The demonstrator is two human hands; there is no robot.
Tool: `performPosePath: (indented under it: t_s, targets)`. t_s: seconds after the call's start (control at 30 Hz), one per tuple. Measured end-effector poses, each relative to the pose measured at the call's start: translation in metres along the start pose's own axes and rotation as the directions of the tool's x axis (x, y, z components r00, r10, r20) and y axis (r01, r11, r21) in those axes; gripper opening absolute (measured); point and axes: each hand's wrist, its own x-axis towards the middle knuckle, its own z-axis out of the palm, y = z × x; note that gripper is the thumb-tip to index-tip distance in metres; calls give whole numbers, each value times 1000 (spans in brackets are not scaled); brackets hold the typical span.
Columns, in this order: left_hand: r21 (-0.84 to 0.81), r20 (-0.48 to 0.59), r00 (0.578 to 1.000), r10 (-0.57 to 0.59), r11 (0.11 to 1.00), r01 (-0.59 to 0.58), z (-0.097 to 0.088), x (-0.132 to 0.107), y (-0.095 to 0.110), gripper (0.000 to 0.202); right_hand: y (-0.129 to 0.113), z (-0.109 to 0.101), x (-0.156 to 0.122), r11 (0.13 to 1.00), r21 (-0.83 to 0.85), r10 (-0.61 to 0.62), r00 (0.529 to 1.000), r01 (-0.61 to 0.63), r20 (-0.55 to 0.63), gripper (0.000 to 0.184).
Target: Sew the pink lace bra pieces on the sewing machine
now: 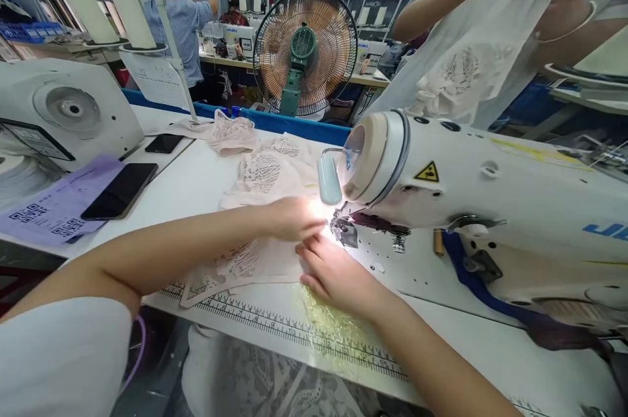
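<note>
A pale pink lace garment [262,171] lies spread on the sewing table, reaching up to the needle area of a white sewing machine [471,175]. Right beside the lit presser foot [346,230], my left hand [297,217] is closed on the garment's edge, its fingertips partly washed out by the lamp. Just nearer to me, my right hand [333,270] has its fingers bent and pressed together on the same cloth, close to the left fingertips. Under my right hand and wrist lies a crumpled strip of yellowish clear film [333,325].
A printed ruler [265,322] runs along the table's front edge. Phones [120,191] and a purple sheet [59,198] lie at left near another machine [69,109]. A large fan [304,50] stands behind. At right, a person holds up sheer white cloth [490,44].
</note>
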Motion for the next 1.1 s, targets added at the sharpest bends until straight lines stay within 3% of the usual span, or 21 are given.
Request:
performPosePath:
  t_s: [0.07,0.1,0.2,0.3,0.37,0.8,1.1]
  targets:
    - [8,52,977,208,978,-208,11,-19,2,24,-5,5,-3,1000,0,29,999,-29,-22,28]
    - [5,45,973,227,974,-228,18,-26,2,28,-9,8,-6,999,1,51,998,-51,-31,26]
    - [100,-25,981,190,977,-187,36,-36,2,34,-24,19,-24,995,-57,73,989,-81,-129,30]
    - [196,5,988,157,968,-155,41,-34,7,34,-35,31,-49,971,-216,28,948,-101,-316,37]
    - [248,29,992,123,960,-127,41,-32,12,35,-37,36,-63,948,-286,21,925,-138,-378,40]
    - [303,46,996,-76,951,59,37,-8,29,34,-31,39,-65,912,-328,99,908,-247,-408,52]
    - [256,81,997,-5,967,-15,28,-9,26,27,-32,38,-67,936,-268,99,901,-229,-423,47]
